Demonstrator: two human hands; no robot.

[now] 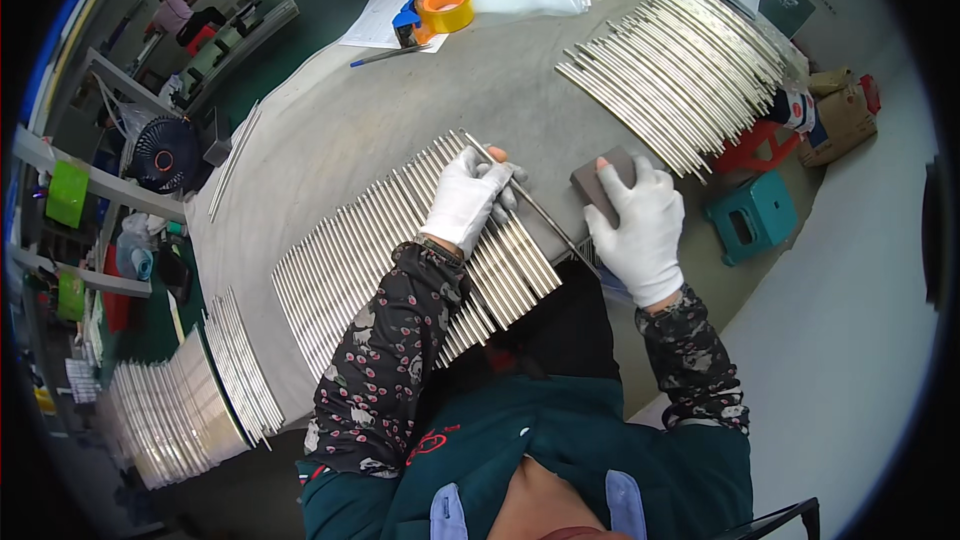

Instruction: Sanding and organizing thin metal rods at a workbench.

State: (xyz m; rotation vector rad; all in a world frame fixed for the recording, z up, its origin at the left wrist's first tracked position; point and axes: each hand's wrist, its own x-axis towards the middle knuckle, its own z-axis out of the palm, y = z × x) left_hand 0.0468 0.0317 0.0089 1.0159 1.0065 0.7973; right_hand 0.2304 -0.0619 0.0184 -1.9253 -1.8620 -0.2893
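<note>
My left hand (462, 202), in a white glove with a bare fingertip showing, closes round one thin metal rod (548, 212). That rod slants from the fingers down toward the table's near edge. Beneath the hand and forearm lies a row of similar silvery rods (335, 275), side by side on the grey table cover. To the right, my gloved right hand (640, 230) grips a grey-brown block (587, 187) that looks like a sanding sponge. The block is just right of the held rod, apart from its upper part.
More rods (680, 80) lie at the far right, others (240, 370) at the lower left. A tape dispenser (440, 10) and a pen (388, 56) sit at the back beside papers and plastic bags. A teal stool (750, 218) stands right of the table; a person (180, 15) sits far left.
</note>
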